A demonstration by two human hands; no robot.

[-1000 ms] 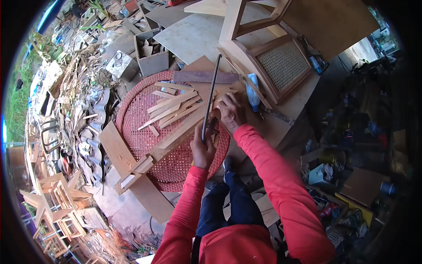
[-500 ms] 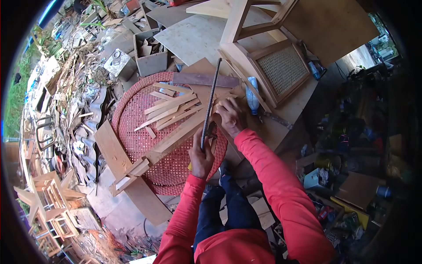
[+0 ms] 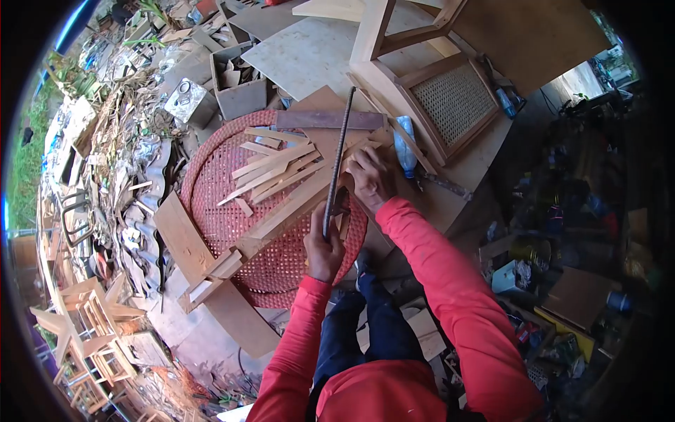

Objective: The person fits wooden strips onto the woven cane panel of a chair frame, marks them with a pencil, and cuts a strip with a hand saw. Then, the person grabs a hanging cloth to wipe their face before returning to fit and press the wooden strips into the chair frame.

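Left hand [image 3: 325, 247] grips a dark rod [image 3: 340, 151]; right hand [image 3: 370, 176] (grip unclear) curls over wood [image 3: 299, 204].

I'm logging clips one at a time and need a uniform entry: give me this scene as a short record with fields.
Left hand: left hand grips a long, thin dark tool
Right hand: right hand, fingers curled at the long board's upper end; grip hidden
Under the board: round red woven surface
Beside the board: loose wooden strips
Right of hands: bottle, wooden frame with woven panel
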